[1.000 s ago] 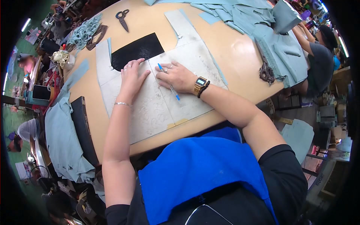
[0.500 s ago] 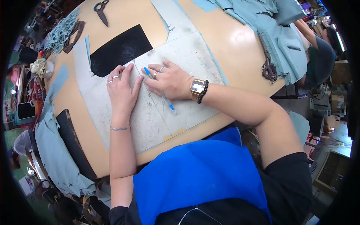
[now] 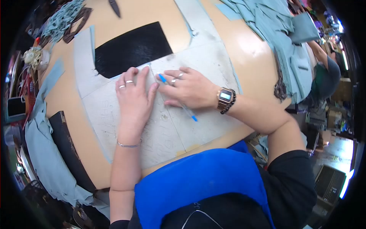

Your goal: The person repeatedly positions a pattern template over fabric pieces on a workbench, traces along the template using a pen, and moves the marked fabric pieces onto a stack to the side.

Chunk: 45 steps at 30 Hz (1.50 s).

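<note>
A pale grey pattern piece [image 3: 190,129] with handwriting lies over light blue material on the tan table. My left hand [image 3: 135,95] rests on it near its upper edge, fingers somewhat apart and holding nothing. Just right of it, my right hand [image 3: 190,87] has its fingers curled round a clear pen [image 3: 189,113] with blue ends, the pen slanting across the pattern piece. What the covered fingertips touch is hidden. A black panel [image 3: 131,49] lies above my left hand, against the pattern piece's inner edge.
Scissors [image 3: 114,7] are cut off at the top edge. Light blue scraps [image 3: 63,21] heap at upper left, and more blue material [image 3: 263,19] lies at upper right. A dark board [image 3: 70,149] and draped blue cloth [image 3: 47,152] line the left side. Another person's arm [image 3: 318,51] shows at far right.
The view has shifted and come closer, so the scissors are now mostly out of frame. My left fingers have bent a little; my right hand still has the pen.
</note>
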### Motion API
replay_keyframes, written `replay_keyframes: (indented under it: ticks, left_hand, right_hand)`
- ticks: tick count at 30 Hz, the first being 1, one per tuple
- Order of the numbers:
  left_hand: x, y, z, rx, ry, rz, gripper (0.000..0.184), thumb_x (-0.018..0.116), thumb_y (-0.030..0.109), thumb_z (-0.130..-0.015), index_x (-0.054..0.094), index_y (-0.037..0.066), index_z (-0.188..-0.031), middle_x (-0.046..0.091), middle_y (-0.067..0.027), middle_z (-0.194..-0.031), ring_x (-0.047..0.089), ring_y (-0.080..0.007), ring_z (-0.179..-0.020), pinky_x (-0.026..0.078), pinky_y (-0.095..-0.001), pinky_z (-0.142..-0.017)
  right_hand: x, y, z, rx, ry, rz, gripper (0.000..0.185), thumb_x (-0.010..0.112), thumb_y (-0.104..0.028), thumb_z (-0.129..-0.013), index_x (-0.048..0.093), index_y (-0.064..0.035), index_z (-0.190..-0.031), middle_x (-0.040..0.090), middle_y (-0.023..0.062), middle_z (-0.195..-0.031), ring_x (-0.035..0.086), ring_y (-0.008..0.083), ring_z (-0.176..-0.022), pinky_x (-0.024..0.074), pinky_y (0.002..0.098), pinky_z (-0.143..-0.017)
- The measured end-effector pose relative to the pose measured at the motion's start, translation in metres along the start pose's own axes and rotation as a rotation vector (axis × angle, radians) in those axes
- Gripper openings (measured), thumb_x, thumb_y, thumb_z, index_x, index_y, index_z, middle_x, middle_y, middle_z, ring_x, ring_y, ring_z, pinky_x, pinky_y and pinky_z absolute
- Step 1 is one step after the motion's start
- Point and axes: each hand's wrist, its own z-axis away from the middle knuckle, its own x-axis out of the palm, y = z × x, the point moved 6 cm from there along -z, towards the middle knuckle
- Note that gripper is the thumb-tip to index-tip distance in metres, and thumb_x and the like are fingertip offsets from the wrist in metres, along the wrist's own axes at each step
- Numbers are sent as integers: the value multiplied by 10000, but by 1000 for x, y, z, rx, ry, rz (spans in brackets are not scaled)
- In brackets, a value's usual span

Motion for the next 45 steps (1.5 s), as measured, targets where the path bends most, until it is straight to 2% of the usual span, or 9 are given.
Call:
replay_keyframes:
  ticks: [3, 4, 8, 12, 15, 16, 25, 42, 45]
  left_hand:
    - [-1, -1, 0, -22, 1, 15, 439, 649, 279, -870, 563, 81, -1252, 488, -152, -1215, 440, -335, -1167, 340, -459, -1022]
    - [0, -2, 0, -28, 0, 16, 443, 650, 283, -868, 563, 79, -1252, 489, -151, -1212, 441, -333, -1165, 336, -458, -1025]
    - [0, -2, 2, -32, 10, 21, 455, 646, 293, -870, 564, 71, -1259, 493, -145, -1211, 441, -324, -1165, 321, -460, -1029]
    - [-1, -1, 3, -35, -11, 19, 464, 643, 289, -871, 559, 73, -1274, 496, -144, -1219, 437, -317, -1177, 317, -458, -1030]
    - [3, -4, 4, -73, -43, 43, 499, 652, 329, -858, 555, 101, -1291, 479, -132, -1276, 414, -323, -1235, 312, -573, -1041]
    - [3, -4, 3, -72, -43, 46, 500, 651, 328, -860, 553, 101, -1294, 478, -131, -1278, 413, -324, -1236, 311, -575, -1041]
    - [2, -2, 6, -77, -53, 33, 514, 647, 316, -863, 533, 100, -1315, 460, -133, -1300, 403, -326, -1253, 301, -598, -1047]
    - [-20, -10, 14, -176, -281, 70, 482, 640, 224, -874, 516, 99, -1322, 405, -137, -1420, 387, -306, -1335, 334, -575, -1046]
    - [-24, -26, 17, -242, -263, 54, 561, 719, 299, -814, 529, 105, -1305, 389, -172, -1435, 370, -324, -1349, 351, -564, -1037]
  right_hand:
    - [-14, 32, -3, 303, 100, -594, 341, 559, -345, -942, 629, -54, -1106, 632, 155, -1160, 597, 319, -1043, 488, 416, -847]
    - [-20, 38, -7, 289, 314, -635, 314, 583, -266, -956, 642, -29, -1154, 668, 124, -1077, 633, 245, -957, 513, 346, -825]
    - [-3, 63, -21, 748, 586, -1251, 294, 608, -133, -942, 613, 19, -1193, 690, 87, -1020, 635, 80, -898, 524, 231, -812]
    - [4, 64, -36, 743, 510, -1244, 204, 630, -87, -890, 654, 16, -1065, 694, 69, -936, 657, 92, -803, 547, 235, -771]
    - [21, 66, -35, 640, 488, -1003, 119, 645, -84, -857, 654, 0, -941, 680, 49, -858, 650, 84, -747, 552, 234, -700]
    - [14, 61, -38, 603, 557, -954, 69, 643, -51, -835, 631, -9, -888, 630, 5, -745, 565, 36, -668, 461, 186, -598]
    - [8, 55, -44, 525, 505, -719, 93, 648, -67, -768, 597, 7, -742, 642, 88, -673, 632, 124, -605, 514, 240, -557]
    - [10, 53, -46, 499, 518, -706, 47, 649, -47, -766, 623, -8, -757, 653, 85, -674, 635, 125, -588, 517, 246, -548]
    - [17, 58, -45, 560, 492, -731, 39, 653, -47, -804, 632, -18, -818, 664, 59, -719, 615, 84, -613, 499, 229, -560]
